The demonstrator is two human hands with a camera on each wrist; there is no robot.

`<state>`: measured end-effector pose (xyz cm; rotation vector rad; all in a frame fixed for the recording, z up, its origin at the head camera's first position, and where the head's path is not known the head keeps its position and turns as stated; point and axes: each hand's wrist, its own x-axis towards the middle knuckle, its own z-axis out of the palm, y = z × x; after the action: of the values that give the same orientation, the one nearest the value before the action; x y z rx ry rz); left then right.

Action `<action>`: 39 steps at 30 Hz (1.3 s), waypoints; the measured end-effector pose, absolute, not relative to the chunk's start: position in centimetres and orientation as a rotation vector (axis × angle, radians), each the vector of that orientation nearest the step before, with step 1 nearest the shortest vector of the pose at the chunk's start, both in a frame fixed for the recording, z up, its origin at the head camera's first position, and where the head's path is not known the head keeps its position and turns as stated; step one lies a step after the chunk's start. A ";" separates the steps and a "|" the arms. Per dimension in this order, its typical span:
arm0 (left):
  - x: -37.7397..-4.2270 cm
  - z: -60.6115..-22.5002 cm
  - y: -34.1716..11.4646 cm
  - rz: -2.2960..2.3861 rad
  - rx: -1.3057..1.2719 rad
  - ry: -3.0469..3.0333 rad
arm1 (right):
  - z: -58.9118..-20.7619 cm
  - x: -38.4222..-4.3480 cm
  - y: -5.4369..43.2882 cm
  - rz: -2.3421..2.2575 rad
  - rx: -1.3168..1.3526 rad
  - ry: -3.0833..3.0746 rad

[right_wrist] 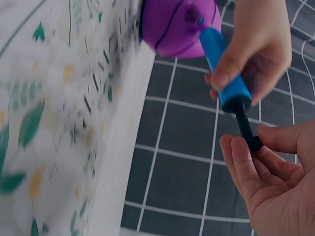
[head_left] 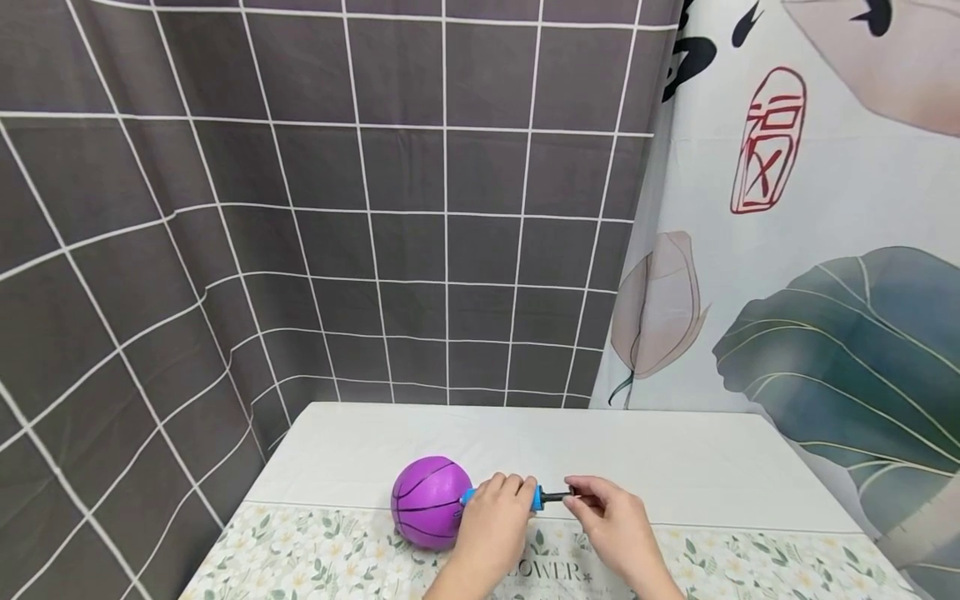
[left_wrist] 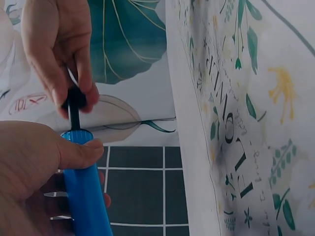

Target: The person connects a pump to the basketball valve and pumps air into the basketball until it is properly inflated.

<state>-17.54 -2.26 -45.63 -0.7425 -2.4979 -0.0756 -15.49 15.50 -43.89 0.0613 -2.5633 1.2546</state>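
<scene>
A purple ball point(head_left: 426, 502) with black basketball lines rests on the table. Against its right side points the tip of a blue hand pump point(right_wrist: 236, 92); the right wrist view shows the tip at a dark spot on the ball, though whether it is inserted I cannot tell. My left hand point(head_left: 497, 523) grips the pump's blue barrel point(left_wrist: 84, 191), thumb lying across it near the rod end. With thumb and fingers, my right hand point(head_left: 618, 527) pinches the black handle point(right_wrist: 254, 143) at the end of the rod. A length of black rod point(left_wrist: 74, 117) shows between barrel and handle.
The table has a plain white back part point(head_left: 660, 458) and a floral cloth point(head_left: 330, 554) with printed lettering along its front. Behind it hangs a dark grey curtain point(head_left: 480, 250) with white grid lines. A leaf-patterned curtain point(head_left: 697, 183) hangs at right.
</scene>
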 end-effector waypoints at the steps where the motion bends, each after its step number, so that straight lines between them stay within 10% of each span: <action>1: -17.5 -45.7 -2.2 -0.075 -0.748 -2.493 | -44.1 -15.5 15.2 1.265 0.089 -2.557; 39: -17.4 -45.6 -2.4 -0.063 -0.706 -2.533 | -43.1 -15.0 18.1 1.209 -0.010 -2.545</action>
<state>-17.39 -2.37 -45.59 -0.7060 -2.5326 -0.0628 -14.99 18.07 -43.11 -0.0105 -2.5448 1.2092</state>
